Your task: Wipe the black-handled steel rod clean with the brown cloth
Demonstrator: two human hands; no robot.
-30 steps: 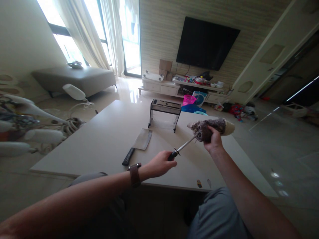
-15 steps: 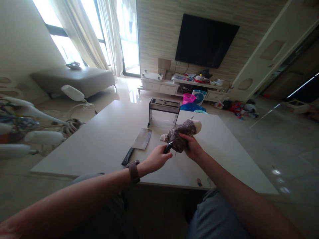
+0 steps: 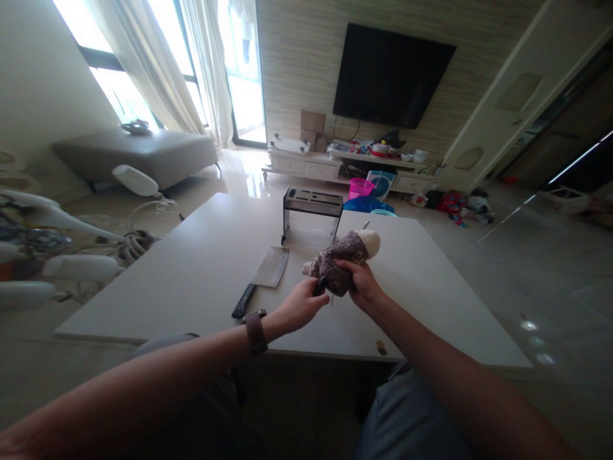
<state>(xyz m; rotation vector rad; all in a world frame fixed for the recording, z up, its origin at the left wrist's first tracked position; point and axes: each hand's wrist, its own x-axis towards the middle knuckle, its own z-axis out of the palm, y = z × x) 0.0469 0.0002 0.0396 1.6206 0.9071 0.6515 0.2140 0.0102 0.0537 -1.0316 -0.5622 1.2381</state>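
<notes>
My left hand (image 3: 302, 303), with a brown-strapped watch on its wrist, is closed around the black handle of a knife (image 3: 320, 285). A fuzzy brown and white cloth (image 3: 342, 259) is bunched about the blade, hiding most of it; a metal tip pokes out past the far end. My right hand (image 3: 364, 281) grips this cloth from the right, thumb on top. On the white table left of my hands lies a cleaver (image 3: 271, 267) with a black handle. Behind the hands stands a knife block (image 3: 312, 217) with a slotted dark top and clear sides.
The white table (image 3: 191, 275) spreads out in front of me. A small dark and yellowish object (image 3: 381, 347) lies near its front edge. White lamp-like shades (image 3: 135, 180) stand beyond the left edge. Past the table are a pink basket (image 3: 360, 188) and a low cabinet (image 3: 320, 170).
The cloth in my right hand has slid slightly along the blade toward the handle, covering the metal near it. My left hand stays about where it was. The view has shifted a little.
</notes>
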